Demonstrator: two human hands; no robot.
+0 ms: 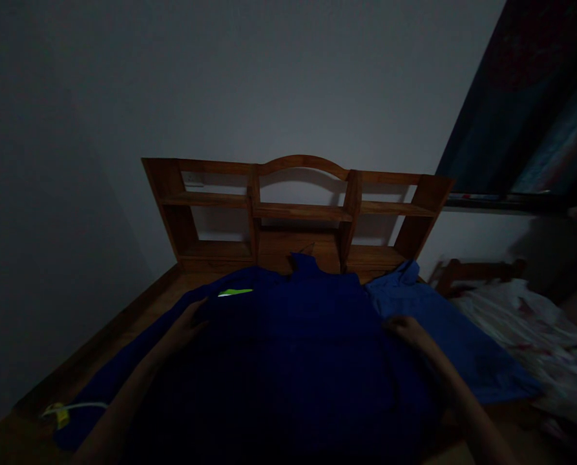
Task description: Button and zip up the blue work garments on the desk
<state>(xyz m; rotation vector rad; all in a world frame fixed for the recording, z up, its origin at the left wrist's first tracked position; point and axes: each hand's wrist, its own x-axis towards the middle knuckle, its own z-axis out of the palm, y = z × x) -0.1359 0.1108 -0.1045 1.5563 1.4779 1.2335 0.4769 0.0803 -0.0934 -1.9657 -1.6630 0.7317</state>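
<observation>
A dark blue jacket lies spread on a wooden surface, its collar toward the shelf unit. A bright green strip shows near its left shoulder. My left hand rests flat on the jacket's left shoulder, fingers stretched out. My right hand lies on the jacket's right side, fingers slightly curled against the cloth. The room is dim, so details are hard to make out.
A lighter blue garment lies to the right of the jacket. A wooden shelf unit stands at the back against the wall. A yellow and white item lies near left. Pale patterned cloth sits at the right.
</observation>
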